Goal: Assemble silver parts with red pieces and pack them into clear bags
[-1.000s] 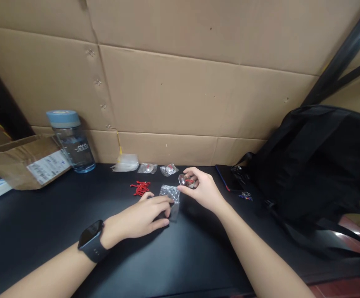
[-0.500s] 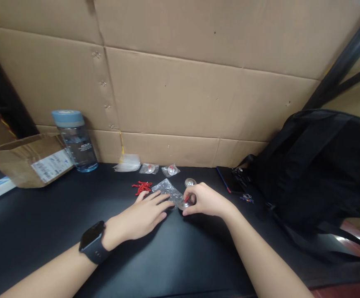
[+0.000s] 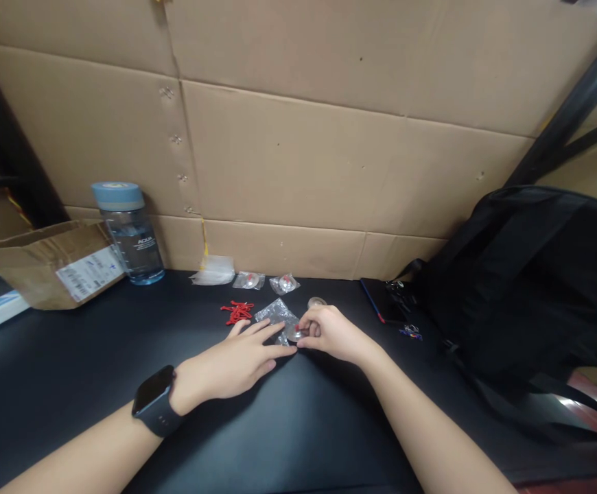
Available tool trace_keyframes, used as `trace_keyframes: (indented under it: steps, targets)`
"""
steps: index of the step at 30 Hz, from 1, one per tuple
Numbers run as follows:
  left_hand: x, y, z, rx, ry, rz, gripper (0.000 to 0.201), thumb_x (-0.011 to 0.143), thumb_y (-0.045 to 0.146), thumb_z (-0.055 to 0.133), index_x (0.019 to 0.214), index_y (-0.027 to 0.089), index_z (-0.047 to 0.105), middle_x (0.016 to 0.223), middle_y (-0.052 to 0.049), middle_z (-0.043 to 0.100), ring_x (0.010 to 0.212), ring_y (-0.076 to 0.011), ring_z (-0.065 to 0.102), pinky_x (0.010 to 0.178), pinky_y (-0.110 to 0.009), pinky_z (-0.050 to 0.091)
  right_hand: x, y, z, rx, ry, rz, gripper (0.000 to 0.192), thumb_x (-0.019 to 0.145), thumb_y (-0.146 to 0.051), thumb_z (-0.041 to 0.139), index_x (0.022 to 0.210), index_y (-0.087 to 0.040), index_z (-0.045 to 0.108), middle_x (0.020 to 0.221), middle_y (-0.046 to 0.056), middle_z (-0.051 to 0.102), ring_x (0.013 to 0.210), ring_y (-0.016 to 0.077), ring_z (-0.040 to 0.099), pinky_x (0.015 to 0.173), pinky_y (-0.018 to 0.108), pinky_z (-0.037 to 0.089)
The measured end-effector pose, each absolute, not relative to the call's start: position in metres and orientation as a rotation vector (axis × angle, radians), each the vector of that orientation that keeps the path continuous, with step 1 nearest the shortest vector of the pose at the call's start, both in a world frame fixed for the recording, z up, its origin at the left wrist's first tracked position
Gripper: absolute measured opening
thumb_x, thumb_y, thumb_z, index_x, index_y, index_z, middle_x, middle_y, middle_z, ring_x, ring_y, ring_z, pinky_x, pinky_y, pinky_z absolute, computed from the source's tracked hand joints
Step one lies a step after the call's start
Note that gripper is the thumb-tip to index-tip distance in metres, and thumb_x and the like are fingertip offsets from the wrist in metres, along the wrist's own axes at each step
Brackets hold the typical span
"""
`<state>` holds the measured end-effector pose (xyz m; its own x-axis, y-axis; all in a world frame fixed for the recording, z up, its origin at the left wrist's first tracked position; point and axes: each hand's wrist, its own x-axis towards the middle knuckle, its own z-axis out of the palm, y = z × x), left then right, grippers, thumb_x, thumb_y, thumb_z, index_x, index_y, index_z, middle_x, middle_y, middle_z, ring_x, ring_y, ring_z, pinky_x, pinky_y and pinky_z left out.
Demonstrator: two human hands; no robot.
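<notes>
Right hand (image 3: 335, 334) pinches clear disc (image 3: 291, 334), which sits between both hands, at the plastic bag (image 3: 274, 311). Left hand (image 3: 241, 358) splayed flat, fingers over bag. Whether disc is inside bag: can't tell. Second disc (image 3: 315, 301) mostly hidden behind right hand. Forearms cut off by frame.

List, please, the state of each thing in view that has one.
Left grip: open, spread
Right grip: closed, pinching
Shiny disc: held, partly hidden
Plastic bag: flat, wrinkled
Red cords: loosely heaped
Two packets: filled
Bottle: lid on
Paper bag: top open
Watch: screen dark
</notes>
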<state>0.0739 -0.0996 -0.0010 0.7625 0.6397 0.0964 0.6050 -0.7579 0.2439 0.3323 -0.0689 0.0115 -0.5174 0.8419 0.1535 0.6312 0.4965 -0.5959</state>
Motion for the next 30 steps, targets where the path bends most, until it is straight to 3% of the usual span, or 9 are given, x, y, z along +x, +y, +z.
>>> trace_keyframes:
  steps: [5, 10, 14, 22, 25, 30]
  targets:
    - [0.073, -0.098, -0.002, 2.749, 0.943, 0.302, 0.047, 0.102, 0.025, 0.043, 0.143, 0.047, 0.051, 0.164, -0.001, 0.031, 0.151, -0.0348, 0.028, 0.115, -0.065, 0.028, 0.327, -0.065, 0.004, -1.113, -2.309, 0.602, 0.018, 0.077, -0.015, 0.081, 0.091, -0.021, 0.073, 0.084, 0.000, 0.068, 0.074, 0.0134, 0.065, 0.070, 0.024, 0.050]
    - [0.074, -0.097, 0.003, 2.731, 0.937, 0.257, 0.049, 0.103, 0.022, 0.041, 0.143, 0.048, 0.049, 0.166, 0.001, 0.024, 0.153, -0.0326, 0.022, 0.117, -0.064, 0.026, 0.323, -0.061, 0.001, -1.211, -2.255, 0.274, 0.027, 0.068, -0.026, 0.091, 0.087, -0.025, 0.072, 0.097, 0.000, 0.067, 0.092, 0.0182, 0.060, 0.083, 0.030, 0.047]
    - [0.075, -0.098, 0.003, 2.719, 0.967, 0.208, 0.052, 0.102, 0.020, 0.041, 0.145, 0.050, 0.046, 0.168, 0.002, 0.018, 0.155, -0.0313, 0.014, 0.118, -0.065, 0.023, 0.317, -0.062, -0.001, -1.301, -2.211, 0.139, 0.031, 0.071, -0.032, 0.089, 0.093, -0.026, 0.069, 0.101, 0.000, 0.066, 0.095, 0.0195, 0.058, 0.082, 0.031, 0.047]
    - [0.074, -0.098, 0.007, 2.680, 0.946, 0.206, 0.051, 0.101, 0.021, 0.043, 0.144, 0.049, 0.049, 0.168, 0.004, 0.015, 0.155, -0.0312, 0.011, 0.119, -0.062, 0.022, 0.306, -0.060, -0.008, -1.355, -2.238, -0.097, 0.011, 0.087, -0.025, 0.074, 0.096, -0.026, 0.068, 0.103, 0.001, 0.065, 0.094, 0.0193, 0.056, 0.079, 0.031, 0.045]
    - [0.072, -0.097, 0.008, 2.679, 0.859, 0.211, 0.050, 0.101, 0.022, 0.044, 0.143, 0.048, 0.051, 0.167, 0.005, 0.020, 0.155, -0.0301, 0.013, 0.121, -0.057, 0.023, 0.303, -0.058, -0.012, -1.394, -2.198, -0.081, 0.014, 0.087, -0.028, 0.074, 0.099, -0.026, 0.067, 0.104, 0.002, 0.065, 0.094, 0.0202, 0.056, 0.080, 0.032, 0.046]
    - [0.067, -0.094, 0.016, 2.689, 0.772, 0.190, 0.045, 0.101, 0.026, 0.048, 0.139, 0.049, 0.054, 0.158, 0.006, 0.043, 0.154, -0.0274, 0.021, 0.119, -0.053, 0.030, 0.300, -0.058, -0.011, -1.414, -2.196, 0.014, 0.018, 0.086, -0.031, 0.075, 0.101, -0.024, 0.068, 0.104, 0.005, 0.065, 0.094, 0.0225, 0.058, 0.085, 0.036, 0.046]
